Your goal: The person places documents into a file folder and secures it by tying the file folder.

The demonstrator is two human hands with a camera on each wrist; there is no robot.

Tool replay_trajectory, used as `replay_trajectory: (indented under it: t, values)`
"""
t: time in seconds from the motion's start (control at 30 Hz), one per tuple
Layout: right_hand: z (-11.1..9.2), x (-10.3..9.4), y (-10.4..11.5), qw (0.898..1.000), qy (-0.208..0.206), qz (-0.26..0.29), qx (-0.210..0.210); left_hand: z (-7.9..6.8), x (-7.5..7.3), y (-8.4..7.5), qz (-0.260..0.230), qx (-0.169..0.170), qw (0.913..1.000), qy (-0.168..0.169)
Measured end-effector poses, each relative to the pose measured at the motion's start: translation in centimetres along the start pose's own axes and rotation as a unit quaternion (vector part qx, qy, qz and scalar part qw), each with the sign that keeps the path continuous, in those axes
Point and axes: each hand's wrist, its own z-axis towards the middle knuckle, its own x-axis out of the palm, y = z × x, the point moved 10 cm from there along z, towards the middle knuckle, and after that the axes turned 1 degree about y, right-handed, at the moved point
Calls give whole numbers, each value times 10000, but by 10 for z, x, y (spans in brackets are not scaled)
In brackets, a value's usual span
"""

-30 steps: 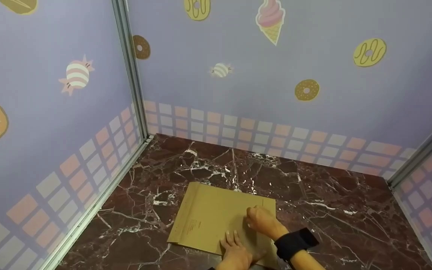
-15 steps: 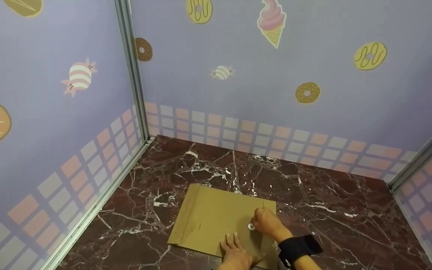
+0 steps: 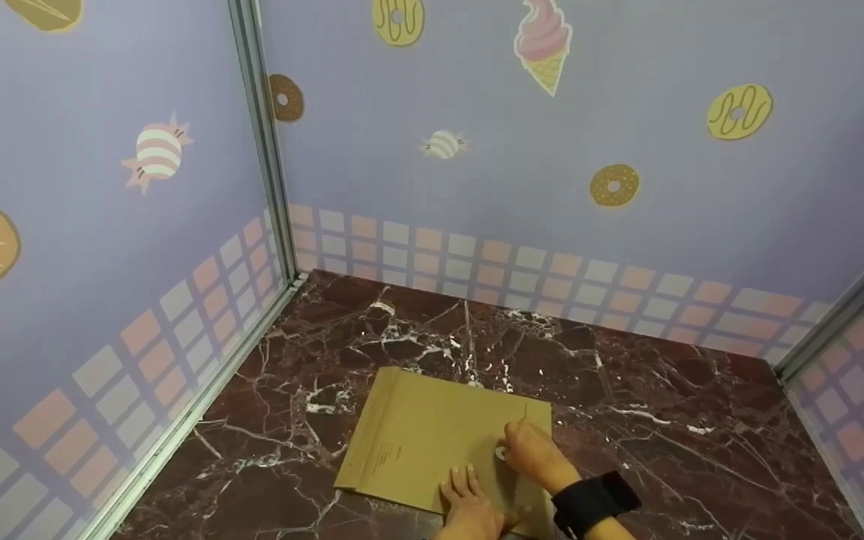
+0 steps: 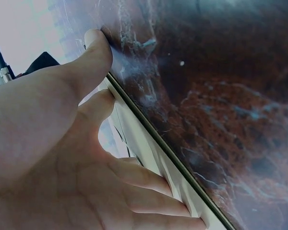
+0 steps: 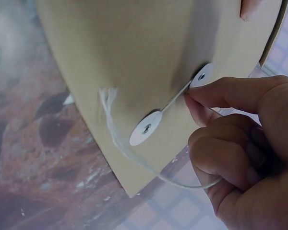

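Observation:
A brown kraft document envelope (image 3: 432,427) lies on the dark marbled surface, its folded strip at the left. My left hand (image 3: 471,504) rests on its near part; in the left wrist view, extended fingers (image 4: 153,199) touch the envelope beside its edge. Over the right part, my right hand (image 3: 537,454) pinches a white string (image 5: 176,96) between thumb and index finger. That string runs between two white paper buttons, a lower button (image 5: 146,128) and an upper button (image 5: 202,75) partly behind the fingertips. A loose length with a frayed end trails from the curled fingers.
Purple walls (image 3: 477,180) with printed sweets and tile squares enclose the back and both sides. Metal corner posts (image 3: 263,135) stand at the joins. The marbled surface (image 3: 267,442) extends around the envelope. A black band (image 3: 593,501) wraps the right wrist.
My right hand first shifted right, bringing a white button into sight, then eased slightly back left and down, partly covering it. The left hand and envelope stay in place.

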Motion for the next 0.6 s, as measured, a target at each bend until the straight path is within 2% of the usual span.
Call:
replay_trajectory:
  t: [0.17,0.27,0.4,0.5,0.6]
  values:
    - [-7,6,17,9936,62,-1105,-218,-1,1,-1,519,127,9986,-14]
    - [-9,11,27,9846,105,-1706,-373,-1,0,-1,668,166,9976,-96]
    - [-11,16,40,9665,74,-2489,-624,-1,2,-3,857,321,9958,-9]
    - [-14,17,48,9553,-79,-2853,-775,0,6,-5,956,446,9943,158]
    - [-16,16,53,9515,-157,-2984,-727,0,8,-7,1000,508,9935,192]
